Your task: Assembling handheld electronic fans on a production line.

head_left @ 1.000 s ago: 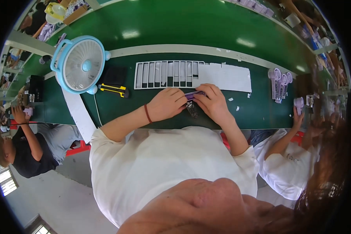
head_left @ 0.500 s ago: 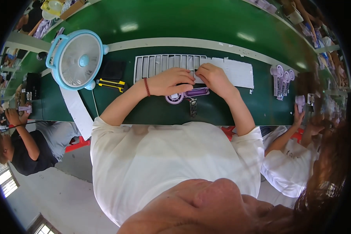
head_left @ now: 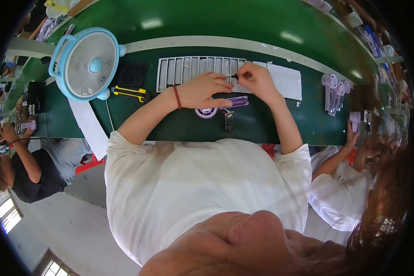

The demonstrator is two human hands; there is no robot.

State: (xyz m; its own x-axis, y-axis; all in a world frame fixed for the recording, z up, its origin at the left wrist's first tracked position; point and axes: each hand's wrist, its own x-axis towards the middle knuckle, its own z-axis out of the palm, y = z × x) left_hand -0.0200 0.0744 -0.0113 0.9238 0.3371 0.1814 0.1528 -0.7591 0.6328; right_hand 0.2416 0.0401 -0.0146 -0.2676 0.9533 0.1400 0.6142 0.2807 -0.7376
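Purple casing (head_left: 240,100) open, board (head_left: 229,122) outside at its 5 o'clock; right hand (head_left: 256,79) pinching dark bit (head_left: 235,77), left hand's (head_left: 201,92) fingers loose.

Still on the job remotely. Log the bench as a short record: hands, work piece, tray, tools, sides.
Left hand: thumb apart from fingers, over the purple device; contact unclear
Right hand: fingers bunched at the tray's right end; anything held is too small to identify
Purple device: lying on the green table, circuit board beside it
Slotted tray: beyond the device
Tool: yellow cutter
Far left: blue fan
Far right: group of purple devices
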